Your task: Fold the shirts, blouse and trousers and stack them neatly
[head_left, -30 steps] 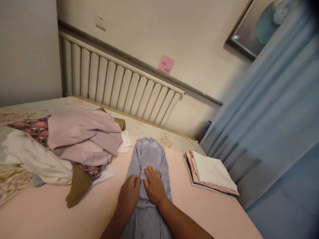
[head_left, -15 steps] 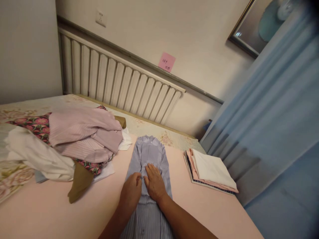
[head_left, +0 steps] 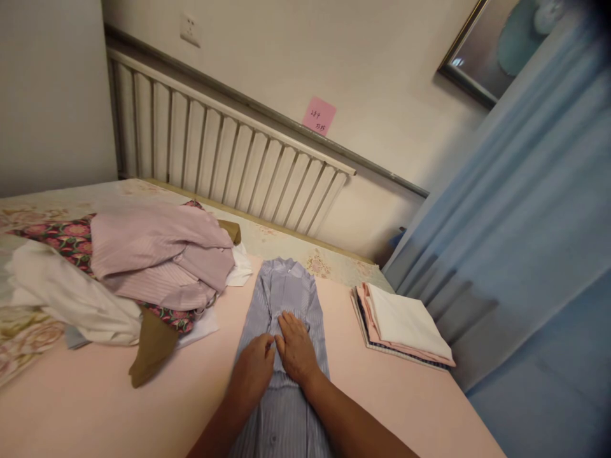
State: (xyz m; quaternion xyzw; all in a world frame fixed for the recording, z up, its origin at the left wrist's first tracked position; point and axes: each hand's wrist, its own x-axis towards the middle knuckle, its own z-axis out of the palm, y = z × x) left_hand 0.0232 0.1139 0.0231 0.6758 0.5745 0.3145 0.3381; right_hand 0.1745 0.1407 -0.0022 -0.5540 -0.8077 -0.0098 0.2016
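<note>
A grey-blue striped shirt point(head_left: 289, 292) lies lengthwise before me, collar at the far end and sleeves folded in over the body. On its middle, my right hand point(head_left: 296, 348) rests flat with the fingers stretched toward the collar. My left hand point(head_left: 254, 367) is beside it, fingers curled and thumb pressed in, closed on the shirt's fabric at the left side. Its fingertips are partly hidden. The two thumbs are close together. The shirt's lower part, with a button, runs out of view between my forearms.
On the left is a loose heap of clothes: a pink striped shirt point(head_left: 153, 248), a white garment point(head_left: 71, 296) and an olive piece point(head_left: 153, 350). A folded stack point(head_left: 405, 321) lies right. Pink sheet point(head_left: 382, 407) covers the bed; behind are a radiator point(head_left: 229, 146) and blue curtain point(head_left: 515, 191).
My left hand has shifted slightly to the right, closer to my right thumb. My right hand stays almost where it was on the shirt.
</note>
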